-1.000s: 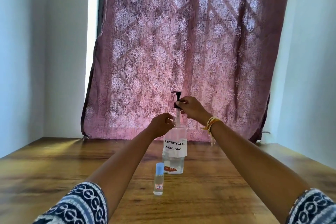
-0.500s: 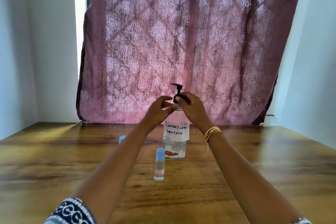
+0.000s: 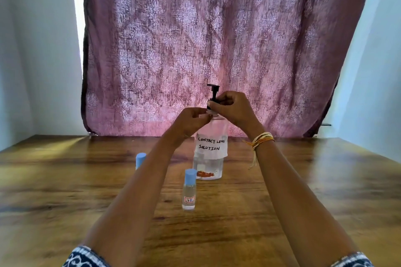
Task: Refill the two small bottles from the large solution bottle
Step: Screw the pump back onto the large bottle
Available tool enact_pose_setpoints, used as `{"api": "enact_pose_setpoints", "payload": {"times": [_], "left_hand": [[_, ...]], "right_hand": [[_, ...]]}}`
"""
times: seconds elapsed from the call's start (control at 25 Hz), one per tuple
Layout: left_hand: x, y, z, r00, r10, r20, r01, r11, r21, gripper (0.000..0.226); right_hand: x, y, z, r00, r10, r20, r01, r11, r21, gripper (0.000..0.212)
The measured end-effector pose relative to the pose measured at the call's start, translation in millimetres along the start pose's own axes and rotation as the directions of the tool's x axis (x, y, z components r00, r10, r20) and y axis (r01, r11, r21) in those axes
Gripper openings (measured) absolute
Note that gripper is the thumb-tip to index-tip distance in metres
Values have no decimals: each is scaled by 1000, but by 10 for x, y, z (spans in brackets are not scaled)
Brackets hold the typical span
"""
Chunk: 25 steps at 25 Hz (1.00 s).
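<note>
Large bottle (image 3: 210,154) upright on surface (image 3: 65,180), pump (image 3: 213,93) pointing up, right hand (image 3: 232,108) fingers gripping pump collar, left hand (image 3: 191,120) fingers closed on bottle neck, small bottle (image 3: 189,191) upright nearby

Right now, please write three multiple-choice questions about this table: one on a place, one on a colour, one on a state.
1. Where is the right hand?
A. flat on the table
B. on the black pump of the large bottle
C. on a small bottle

2. What colour are the small bottles' caps?
A. light blue
B. red
C. black

3. How is the near small bottle?
A. lying down, open
B. held in the left hand
C. upright, capped, untouched

Answers: 1 B, its fingers close around the pump collar. 2 A, both caps look light blue. 3 C, it stands free on the table; the left hand is at the large bottle's neck.
</note>
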State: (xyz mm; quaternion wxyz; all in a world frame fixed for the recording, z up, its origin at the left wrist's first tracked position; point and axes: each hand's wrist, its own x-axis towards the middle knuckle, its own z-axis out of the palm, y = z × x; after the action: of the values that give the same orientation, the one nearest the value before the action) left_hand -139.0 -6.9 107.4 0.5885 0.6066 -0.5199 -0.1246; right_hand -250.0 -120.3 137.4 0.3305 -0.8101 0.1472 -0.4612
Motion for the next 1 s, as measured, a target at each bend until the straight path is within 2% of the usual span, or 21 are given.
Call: {"api": "enact_pose_setpoints", "payload": {"times": [0.12,0.24,0.32,0.4,0.52,0.6,0.72,0.88,1.0], "left_hand": [[18,-30,-8,1000,4,24,-4,1000,-3,16],[19,-78,-2,1000,4,-2,-4,999,-44,12],[12,-97,32,1000,0,-18,-1,998,-61,8],[-7,-75,55,1000,-17,-19,15,996,-86,10],[5,-55,61,999,-37,-11,36,995,-91,17],[24,-37,13,999,-32,-37,28,995,-96,15],[24,-98,-2,999,-32,-7,31,995,-94,20],[42,-140,-6,1000,-29,-3,28,997,-67,23],[37,-116,0,1000,-27,7,28,997,-75,17]], "right_hand": [[-24,2,59,997,-17,-75,9,994,-106,40],[-60,-39,126,997,-18,-75,8,991,-131,44],[-42,-53,63,996,67,57,-70,996,53,42],[-17,-41,-28,973,97,208,-161,936,313,37],[-9,-20,-121,954,44,295,-177,879,442,37],[68,-11,-118,953,13,304,-151,888,434,37],[118,-8,-151,946,29,322,-138,937,321,42],[132,-13,-98,965,9,260,-63,978,200,43],[124,-5,-41,973,21,231,-71,975,209,49]]}}
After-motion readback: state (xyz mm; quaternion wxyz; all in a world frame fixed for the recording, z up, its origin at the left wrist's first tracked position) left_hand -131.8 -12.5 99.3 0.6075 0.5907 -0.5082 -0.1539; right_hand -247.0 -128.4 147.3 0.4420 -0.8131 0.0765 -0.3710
